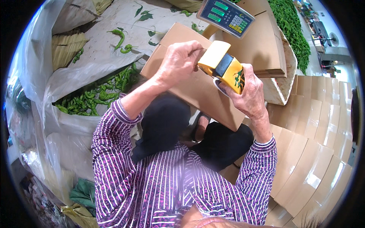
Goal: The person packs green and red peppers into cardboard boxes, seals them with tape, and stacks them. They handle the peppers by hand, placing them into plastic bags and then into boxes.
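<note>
My right hand grips a yellow tape dispenser with dark lettering on its side. A white ring, maybe the roll's core, shows beneath it. My left hand has its fingers curled in at the dispenser's far-left end; what lies between the fingertips is hidden. Under both hands a plain brown cardboard box lies tilted across my knees, its near corner pointing down to the right. The dispenser is above the box's surface, and I cannot tell if it touches.
At left, green peppers lie in a plastic-lined sack. A digital scale display stands ahead, beside stacked flat cardboard. Taped boxes fill the right side. More green peppers are heaped at far right. Loose peppers lie on the floor.
</note>
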### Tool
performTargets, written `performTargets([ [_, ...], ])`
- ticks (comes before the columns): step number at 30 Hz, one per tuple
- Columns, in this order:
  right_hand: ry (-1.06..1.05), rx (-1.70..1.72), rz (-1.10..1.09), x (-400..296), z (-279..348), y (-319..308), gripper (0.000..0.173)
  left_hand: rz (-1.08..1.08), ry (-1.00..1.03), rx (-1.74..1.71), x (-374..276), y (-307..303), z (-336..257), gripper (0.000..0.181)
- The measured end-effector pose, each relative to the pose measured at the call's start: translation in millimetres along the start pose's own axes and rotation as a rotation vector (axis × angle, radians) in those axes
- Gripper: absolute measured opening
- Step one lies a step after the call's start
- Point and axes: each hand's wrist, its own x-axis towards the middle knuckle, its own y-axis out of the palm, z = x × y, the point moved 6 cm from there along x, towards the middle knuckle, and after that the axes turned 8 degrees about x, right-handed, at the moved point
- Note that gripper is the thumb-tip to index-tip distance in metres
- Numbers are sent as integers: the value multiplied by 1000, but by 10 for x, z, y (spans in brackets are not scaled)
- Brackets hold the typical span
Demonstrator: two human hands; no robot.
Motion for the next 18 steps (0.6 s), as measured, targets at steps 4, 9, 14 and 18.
performTargets([
  [4,-14,-31,31,2,88,12,57,-161,74,-77,55,-838,281,27],
  [9,51,-86,81,24,108,5,58,-250,-280,-85,221,-1817,1006,22],
  [14,19,-131,97,172,140,106,55,-258,-244,-112,262,-1858,1325,24],
  [18,55,-164,114,256,194,134,53,-231,-256,-95,332,-1732,1679,24],
])
